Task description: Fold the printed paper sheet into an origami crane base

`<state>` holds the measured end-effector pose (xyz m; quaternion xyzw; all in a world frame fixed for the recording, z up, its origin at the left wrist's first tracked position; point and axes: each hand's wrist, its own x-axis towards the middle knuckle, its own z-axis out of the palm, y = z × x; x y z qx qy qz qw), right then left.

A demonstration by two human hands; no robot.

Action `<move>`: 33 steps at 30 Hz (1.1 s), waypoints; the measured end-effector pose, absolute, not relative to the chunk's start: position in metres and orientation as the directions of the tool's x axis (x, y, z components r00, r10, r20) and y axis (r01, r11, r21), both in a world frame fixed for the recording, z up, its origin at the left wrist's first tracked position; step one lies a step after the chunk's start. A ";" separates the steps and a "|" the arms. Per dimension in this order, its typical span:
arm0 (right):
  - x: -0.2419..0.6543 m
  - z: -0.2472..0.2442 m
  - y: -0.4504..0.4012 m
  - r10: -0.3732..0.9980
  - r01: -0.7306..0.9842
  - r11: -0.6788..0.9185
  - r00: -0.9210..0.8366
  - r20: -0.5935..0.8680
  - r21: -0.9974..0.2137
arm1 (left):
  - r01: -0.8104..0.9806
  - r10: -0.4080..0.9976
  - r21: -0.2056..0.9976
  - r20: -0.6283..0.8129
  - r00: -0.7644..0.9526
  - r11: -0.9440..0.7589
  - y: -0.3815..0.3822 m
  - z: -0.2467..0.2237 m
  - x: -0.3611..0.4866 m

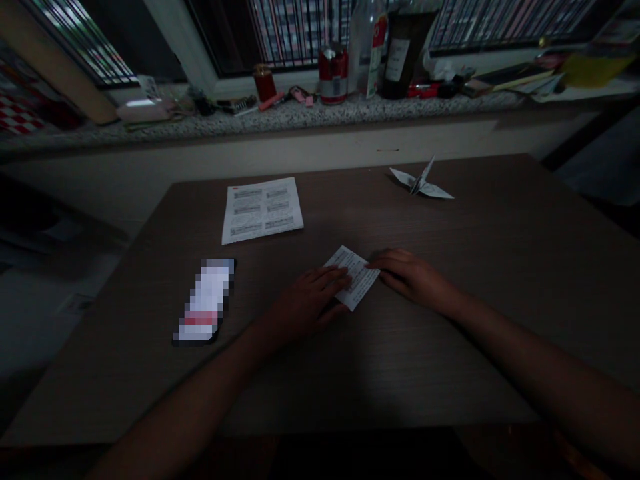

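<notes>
A small printed paper folded into a square [359,279] lies on the table with one corner turned towards me. My left hand [311,297] rests over its left side, fingers stretched out and lying flat on it. At the right corner, my right hand [414,277] pinches the paper's edge between thumb and fingers. Its fingertips are small and dim in this light. Behind my right hand stands a paper crane [421,185] folded from printed paper, wings spread.
A printed sheet [263,211] lies at the back left of the brown table [425,373]. Left of my left forearm is a phone [207,300], its screen blurred. Beyond the table, a granite sill [290,120] carries a red can [333,73], bottles [399,57] and small clutter.
</notes>
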<state>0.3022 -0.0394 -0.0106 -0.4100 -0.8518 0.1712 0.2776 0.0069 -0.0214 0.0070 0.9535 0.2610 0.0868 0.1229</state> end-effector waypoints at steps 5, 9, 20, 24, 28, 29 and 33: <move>0.305 -0.010 -0.035 0.793 0.564 0.604 -0.491 0.360 -0.563 | 0.454 0.492 0.291 0.066 0.868 -0.842 -0.021 0.007 0.005; 0.306 -0.010 -0.033 0.783 0.534 0.612 -0.510 0.355 -0.583 | 0.429 0.473 0.288 0.103 0.875 -0.856 -0.022 0.006 0.005; 0.307 -0.008 -0.027 0.791 0.519 0.588 -0.528 0.309 -0.620 | 0.336 0.389 0.363 0.083 0.917 -0.869 -0.020 0.012 -0.006; 0.304 -0.005 -0.022 0.778 0.485 0.590 -0.555 0.294 -0.646 | 0.315 0.374 0.377 0.095 0.922 -0.871 -0.021 0.014 -0.005; 0.298 0.002 -0.014 0.764 0.483 0.591 -0.592 0.257 -0.646 | 0.299 0.363 0.395 0.098 0.927 -0.869 -0.022 0.016 -0.005; 0.296 0.004 -0.012 0.767 0.491 0.587 -0.592 0.247 -0.643 | 0.289 0.353 0.398 0.099 0.930 -0.871 -0.022 0.017 -0.005; 0.286 0.005 -0.004 0.787 0.553 0.574 -0.576 0.220 -0.604 | 0.289 0.349 0.385 0.095 0.933 -0.877 -0.024 0.018 -0.008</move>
